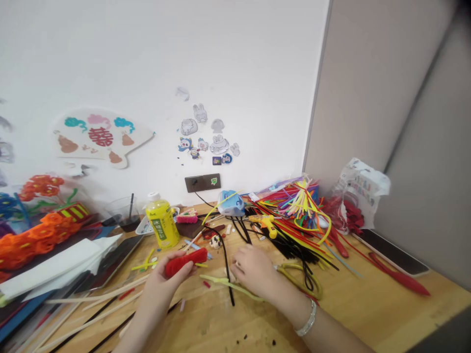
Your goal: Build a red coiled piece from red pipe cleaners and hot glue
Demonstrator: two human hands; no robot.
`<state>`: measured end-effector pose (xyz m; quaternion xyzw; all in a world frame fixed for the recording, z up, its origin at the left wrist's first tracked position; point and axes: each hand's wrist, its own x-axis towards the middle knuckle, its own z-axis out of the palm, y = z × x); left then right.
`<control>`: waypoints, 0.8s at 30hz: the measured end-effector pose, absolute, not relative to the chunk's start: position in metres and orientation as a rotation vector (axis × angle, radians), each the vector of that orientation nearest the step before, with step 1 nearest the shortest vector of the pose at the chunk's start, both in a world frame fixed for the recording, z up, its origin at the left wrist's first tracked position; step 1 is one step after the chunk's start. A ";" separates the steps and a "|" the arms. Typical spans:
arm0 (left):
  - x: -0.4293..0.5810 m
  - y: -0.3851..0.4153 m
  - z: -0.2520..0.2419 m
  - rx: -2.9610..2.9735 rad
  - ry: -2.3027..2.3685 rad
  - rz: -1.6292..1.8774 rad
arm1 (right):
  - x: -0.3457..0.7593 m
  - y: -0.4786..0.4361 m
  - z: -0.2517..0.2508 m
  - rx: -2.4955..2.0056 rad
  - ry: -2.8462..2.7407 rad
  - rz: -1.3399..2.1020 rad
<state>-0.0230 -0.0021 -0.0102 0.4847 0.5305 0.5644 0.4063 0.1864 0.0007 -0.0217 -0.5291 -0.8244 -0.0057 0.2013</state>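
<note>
Two bare hands work above a wooden tabletop [371, 314] in the head view. The left hand [162, 284] has its grip closed around a red chenille roll [186, 262], holding the roll clear of the surface. The right hand [252, 269] lies low, its fingers [239, 267] curled beside a yellow-green chenille stem [221, 283] and near a black chenille stem [231, 294]. Whether the right grip holds either stem cannot be determined from this view. A beaded bracelet [306, 318] encircles the right wrist.

Work status: the orange chenille flowers [37, 240] at the left end of the tabletop appear complete. A large heap of multicoloured chenille stems [294, 230] lies unused beyond the hands, and a yellow-and-red hot glue gun [265, 224] rests against it. A yellow bottle [162, 224] stands behind the red chenille roll.
</note>
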 end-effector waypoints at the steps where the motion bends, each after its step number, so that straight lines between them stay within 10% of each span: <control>1: -0.022 -0.004 -0.008 1.261 1.344 1.420 | 0.193 0.004 -0.018 -1.570 -2.253 -0.025; 11: -0.020 -0.002 -0.009 1.330 1.376 1.344 | 0.309 0.044 -0.013 -2.559 -1.553 0.154; 24: -0.017 -0.006 -0.009 1.319 1.390 1.270 | 0.345 0.044 -0.014 -2.110 -1.358 0.277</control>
